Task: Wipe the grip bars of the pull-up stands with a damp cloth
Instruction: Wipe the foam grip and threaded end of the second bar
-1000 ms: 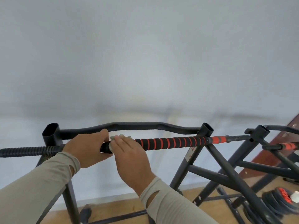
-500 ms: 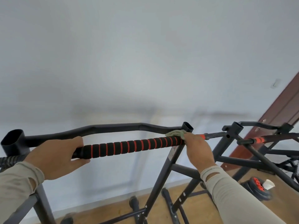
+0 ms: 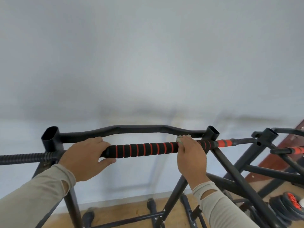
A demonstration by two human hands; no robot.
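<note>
A black foam grip bar with orange rings [image 3: 143,149] runs across the near pull-up stand [image 3: 134,129]. My left hand [image 3: 85,156] is wrapped around the bar's left end. My right hand [image 3: 191,157] grips the bar near its right end, with a pale green cloth [image 3: 180,139] pressed between palm and foam; only a scrap of cloth shows above my fingers. Past my right hand the bar goes on as an orange section [image 3: 223,143].
A second black stand [image 3: 269,135] with an orange grip [image 3: 296,150] stands at right. Black and orange weights [image 3: 286,206] lie on the wooden floor at lower right. A white wall fills the background, with a brown door at the right edge.
My right hand with the cloth slid right along the bar to its far end, then came back a little to the left. My left hand stayed at the left end.
</note>
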